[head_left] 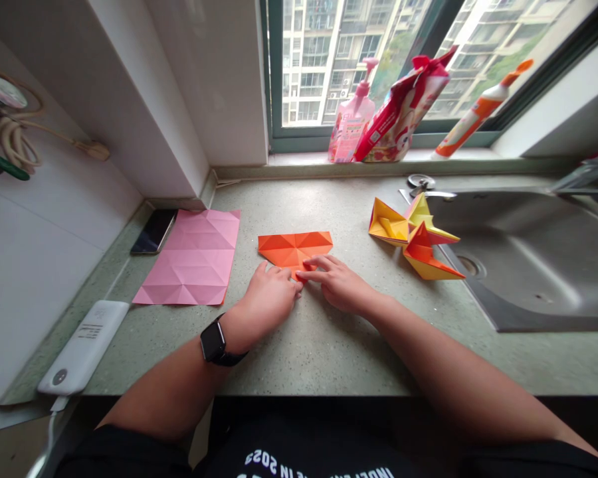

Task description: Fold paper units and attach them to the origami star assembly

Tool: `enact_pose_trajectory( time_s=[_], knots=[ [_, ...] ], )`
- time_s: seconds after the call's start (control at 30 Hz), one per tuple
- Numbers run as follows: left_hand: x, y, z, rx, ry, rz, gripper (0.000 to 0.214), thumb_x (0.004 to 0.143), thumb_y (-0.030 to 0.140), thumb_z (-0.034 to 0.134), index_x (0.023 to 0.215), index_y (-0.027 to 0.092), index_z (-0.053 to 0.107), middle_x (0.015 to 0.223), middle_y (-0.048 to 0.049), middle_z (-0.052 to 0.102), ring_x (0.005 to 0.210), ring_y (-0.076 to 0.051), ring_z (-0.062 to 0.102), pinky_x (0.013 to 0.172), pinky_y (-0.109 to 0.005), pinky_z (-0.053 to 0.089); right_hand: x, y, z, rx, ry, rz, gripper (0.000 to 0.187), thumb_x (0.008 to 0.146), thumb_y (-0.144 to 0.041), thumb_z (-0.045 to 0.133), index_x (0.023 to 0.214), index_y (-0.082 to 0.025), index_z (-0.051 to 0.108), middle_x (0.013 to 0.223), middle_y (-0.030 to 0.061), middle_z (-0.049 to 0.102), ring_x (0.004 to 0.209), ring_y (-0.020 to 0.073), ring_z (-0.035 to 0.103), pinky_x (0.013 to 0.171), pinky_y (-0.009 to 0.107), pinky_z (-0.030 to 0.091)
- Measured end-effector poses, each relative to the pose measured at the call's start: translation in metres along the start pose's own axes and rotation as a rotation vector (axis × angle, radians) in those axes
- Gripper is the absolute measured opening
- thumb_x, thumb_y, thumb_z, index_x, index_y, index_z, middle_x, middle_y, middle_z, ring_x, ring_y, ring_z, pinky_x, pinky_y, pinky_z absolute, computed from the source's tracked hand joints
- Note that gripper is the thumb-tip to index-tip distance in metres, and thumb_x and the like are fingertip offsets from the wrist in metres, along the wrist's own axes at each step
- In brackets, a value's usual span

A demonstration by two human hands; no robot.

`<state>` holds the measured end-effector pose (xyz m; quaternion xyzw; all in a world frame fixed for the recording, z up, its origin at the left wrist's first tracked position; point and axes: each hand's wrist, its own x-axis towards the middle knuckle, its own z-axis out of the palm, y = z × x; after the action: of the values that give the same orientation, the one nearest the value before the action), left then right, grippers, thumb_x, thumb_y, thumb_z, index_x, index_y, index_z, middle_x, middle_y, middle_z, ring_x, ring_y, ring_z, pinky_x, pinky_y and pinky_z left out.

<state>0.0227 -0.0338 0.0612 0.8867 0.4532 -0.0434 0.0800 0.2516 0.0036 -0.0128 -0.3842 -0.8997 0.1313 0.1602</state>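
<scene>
A folded orange paper (295, 247) lies on the speckled countertop (329, 345) in front of me. My left hand (269, 299), with a black watch on the wrist, pinches the paper's near tip with curled fingers. My right hand (336, 282) presses its fingers down on the same near edge from the right. Both hands meet at the paper's lower point.
A creased pink sheet (194, 255) and a dark phone (153, 231) lie to the left, a white power bank (82, 348) at the front left. A yellow and orange folded paper model (413, 236) sits by the steel sink (528, 265). Bottles and a red pouch (403, 113) stand on the sill.
</scene>
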Motion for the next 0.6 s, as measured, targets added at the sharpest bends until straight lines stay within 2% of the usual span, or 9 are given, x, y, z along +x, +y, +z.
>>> enact_pose_trajectory(
  time_s=[0.17,0.33,0.5,0.6],
  knots=[
    [0.001,-0.014,-0.001,0.033,0.003,-0.147,0.029,0.109,0.03,0.055,0.11,0.023,0.084,0.114,-0.012,0.077,0.104,-0.032,0.07,0.099,-0.051,0.045,0.001,-0.001,-0.002,-0.018,-0.01,-0.008,0.063,0.088,0.0,0.06,0.137,-0.034,0.08,0.14,0.009,0.072,0.127,0.0292,0.066,0.113,0.05,0.055],
    [0.006,-0.036,-0.004,0.062,0.041,-0.299,0.032,0.109,0.033,0.055,0.104,0.02,0.083,0.115,-0.0132,0.078,0.097,-0.03,0.07,0.089,-0.045,0.048,0.002,-0.002,-0.002,-0.038,-0.016,0.005,0.064,0.087,0.001,0.06,0.137,-0.033,0.08,0.141,0.0094,0.073,0.125,0.0298,0.067,0.112,0.049,0.055],
    [0.011,-0.049,-0.003,0.076,0.063,-0.425,0.034,0.109,0.033,0.053,0.104,0.016,0.082,0.119,-0.0174,0.074,0.105,-0.034,0.07,0.089,-0.044,0.052,0.003,-0.002,-0.001,-0.064,-0.003,0.002,0.063,0.089,0.001,0.059,0.137,-0.034,0.08,0.141,0.0082,0.074,0.125,0.0294,0.067,0.112,0.05,0.055],
    [0.013,-0.053,0.002,0.118,0.16,-0.485,0.029,0.107,0.033,0.058,0.107,0.012,0.079,0.122,-0.0219,0.071,0.114,-0.04,0.066,0.089,-0.047,0.054,0.003,-0.001,0.0,-0.075,0.006,-0.004,0.061,0.09,0.001,0.06,0.136,-0.034,0.08,0.141,0.0089,0.074,0.125,0.0288,0.068,0.112,0.05,0.056]
  ],
)
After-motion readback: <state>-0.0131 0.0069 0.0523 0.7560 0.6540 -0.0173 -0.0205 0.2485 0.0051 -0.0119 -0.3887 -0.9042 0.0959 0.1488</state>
